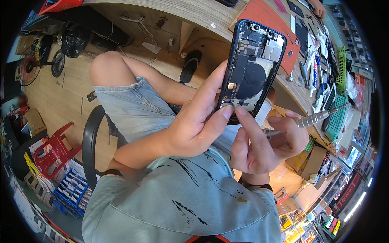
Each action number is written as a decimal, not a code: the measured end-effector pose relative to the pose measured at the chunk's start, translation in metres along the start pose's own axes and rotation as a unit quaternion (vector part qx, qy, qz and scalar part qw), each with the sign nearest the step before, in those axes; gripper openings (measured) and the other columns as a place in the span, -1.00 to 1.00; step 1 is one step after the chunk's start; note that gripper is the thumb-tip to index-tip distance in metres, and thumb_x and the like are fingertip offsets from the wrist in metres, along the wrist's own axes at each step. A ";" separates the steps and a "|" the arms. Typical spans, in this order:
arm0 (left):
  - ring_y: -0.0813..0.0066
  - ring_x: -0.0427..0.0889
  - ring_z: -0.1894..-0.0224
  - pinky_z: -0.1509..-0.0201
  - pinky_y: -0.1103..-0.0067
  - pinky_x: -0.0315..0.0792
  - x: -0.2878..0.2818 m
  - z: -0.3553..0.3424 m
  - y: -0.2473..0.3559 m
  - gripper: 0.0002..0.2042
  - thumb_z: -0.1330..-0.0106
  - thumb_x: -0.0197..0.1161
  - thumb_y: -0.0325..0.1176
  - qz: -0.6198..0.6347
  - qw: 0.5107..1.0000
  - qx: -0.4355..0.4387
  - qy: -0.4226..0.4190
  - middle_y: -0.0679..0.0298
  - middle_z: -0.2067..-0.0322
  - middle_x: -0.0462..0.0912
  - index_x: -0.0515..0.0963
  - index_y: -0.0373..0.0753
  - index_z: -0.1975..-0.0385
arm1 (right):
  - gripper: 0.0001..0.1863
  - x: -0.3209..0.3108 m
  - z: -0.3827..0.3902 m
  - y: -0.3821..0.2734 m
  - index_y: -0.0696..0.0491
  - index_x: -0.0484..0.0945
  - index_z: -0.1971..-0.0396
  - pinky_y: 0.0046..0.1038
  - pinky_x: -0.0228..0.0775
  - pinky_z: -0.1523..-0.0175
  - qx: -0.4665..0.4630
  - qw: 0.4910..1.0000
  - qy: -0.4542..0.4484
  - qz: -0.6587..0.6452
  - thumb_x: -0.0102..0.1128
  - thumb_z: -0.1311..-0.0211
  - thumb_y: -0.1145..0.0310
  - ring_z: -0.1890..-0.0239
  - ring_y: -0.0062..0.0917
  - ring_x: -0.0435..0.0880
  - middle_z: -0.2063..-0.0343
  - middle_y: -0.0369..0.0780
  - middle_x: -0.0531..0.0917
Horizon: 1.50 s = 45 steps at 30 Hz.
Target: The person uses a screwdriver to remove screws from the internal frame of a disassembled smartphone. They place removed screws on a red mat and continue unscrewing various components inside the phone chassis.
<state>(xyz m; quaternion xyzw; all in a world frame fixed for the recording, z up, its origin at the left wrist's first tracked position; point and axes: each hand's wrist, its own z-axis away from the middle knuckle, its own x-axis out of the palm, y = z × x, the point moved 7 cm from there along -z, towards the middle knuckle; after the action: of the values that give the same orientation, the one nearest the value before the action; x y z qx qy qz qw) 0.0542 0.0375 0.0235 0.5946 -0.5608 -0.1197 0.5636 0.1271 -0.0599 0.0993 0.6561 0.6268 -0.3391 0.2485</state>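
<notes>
My left hand [194, 121] grips an opened smartphone [253, 73] upright, its circuit boards, dark round coil and metal plates exposed. My left thumb presses at the lower left of the phone. My right hand [271, 146] holds a silver screwdriver [316, 119] among its curled fingers, the shaft pointing to the right, away from the phone. My right index fingertip touches the phone's lower part beside my left thumb. The phone's bottom edge is partly hidden by my fingers.
A wooden bench [162, 9] runs along the top and right, with an orange mat [290, 56], tools and green baskets [332, 121]. Another person's hand [318, 10] rests at the far end. A red stool [50, 152], blue rack [71, 186] and fan [32, 69] are at left.
</notes>
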 end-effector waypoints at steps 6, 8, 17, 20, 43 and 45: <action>0.28 0.31 -0.37 -0.40 0.46 0.18 0.001 0.003 -0.002 -0.37 -0.43 -0.18 -0.60 -0.027 0.999 0.015 0.020 -0.05 -0.38 0.20 -0.23 -0.46 -0.47 | -0.63 0.002 0.001 -0.005 -0.28 0.83 0.31 -0.36 0.31 -0.01 -0.015 1.000 0.005 0.022 0.16 0.18 0.18 0.13 -0.50 0.27 0.27 -0.33 0.29; 0.28 0.33 -0.36 -0.39 0.46 0.21 0.000 0.003 -0.003 -0.37 -0.43 -0.17 -0.60 -0.043 0.999 0.022 0.016 -0.06 -0.37 0.21 -0.22 -0.47 -0.46 | -0.64 0.002 0.001 -0.006 -0.26 0.82 0.30 -0.34 0.31 -0.03 -0.014 1.000 0.002 0.021 0.16 0.16 0.20 0.13 -0.49 0.28 0.27 -0.32 0.28; 0.22 0.36 -0.34 -0.37 0.45 0.24 0.001 0.003 -0.002 -0.36 -0.44 -0.14 -0.58 -0.055 0.998 0.037 0.022 -0.10 -0.37 0.22 -0.23 -0.47 -0.46 | -0.62 0.003 0.005 -0.008 -0.21 0.79 0.17 -0.23 0.29 -0.15 -0.017 1.000 -0.013 0.017 0.21 0.06 0.27 0.13 -0.44 0.30 0.24 -0.27 0.27; 0.20 0.37 -0.34 -0.36 0.44 0.26 0.001 0.002 0.000 -0.36 -0.43 -0.15 -0.58 -0.055 0.997 0.051 0.009 -0.10 -0.37 0.22 -0.23 -0.47 -0.46 | -0.60 0.003 0.004 -0.009 -0.21 0.79 0.15 -0.23 0.28 -0.15 -0.016 0.999 -0.024 0.023 0.21 0.06 0.28 0.13 -0.44 0.29 0.23 -0.27 0.26; 0.18 0.40 -0.32 -0.33 0.46 0.29 0.002 0.002 0.006 -0.36 -0.37 -0.09 -0.64 -0.081 0.995 0.042 0.037 -0.15 -0.37 0.21 -0.13 -0.53 -0.44 | -0.66 0.000 0.007 -0.010 -0.30 0.83 0.32 -0.33 0.36 -0.01 -0.039 0.996 0.039 0.075 0.12 0.09 0.14 0.16 -0.51 0.28 0.28 -0.34 0.27; 0.18 0.39 -0.33 -0.33 0.46 0.29 0.002 0.001 0.006 -0.35 -0.37 -0.09 -0.64 -0.086 0.995 0.045 0.028 -0.16 -0.37 0.20 -0.14 -0.53 -0.44 | -0.66 0.001 0.007 -0.011 -0.28 0.82 0.28 -0.29 0.34 -0.08 -0.036 0.996 0.021 0.073 0.17 0.07 0.20 0.13 -0.49 0.27 0.25 -0.32 0.25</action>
<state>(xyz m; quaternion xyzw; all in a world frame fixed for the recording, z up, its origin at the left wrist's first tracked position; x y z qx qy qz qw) 0.0506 0.0370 0.0286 0.6685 -0.4965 -0.1253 0.5393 0.1154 -0.0634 0.0948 0.6978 0.5940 -0.2836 0.2824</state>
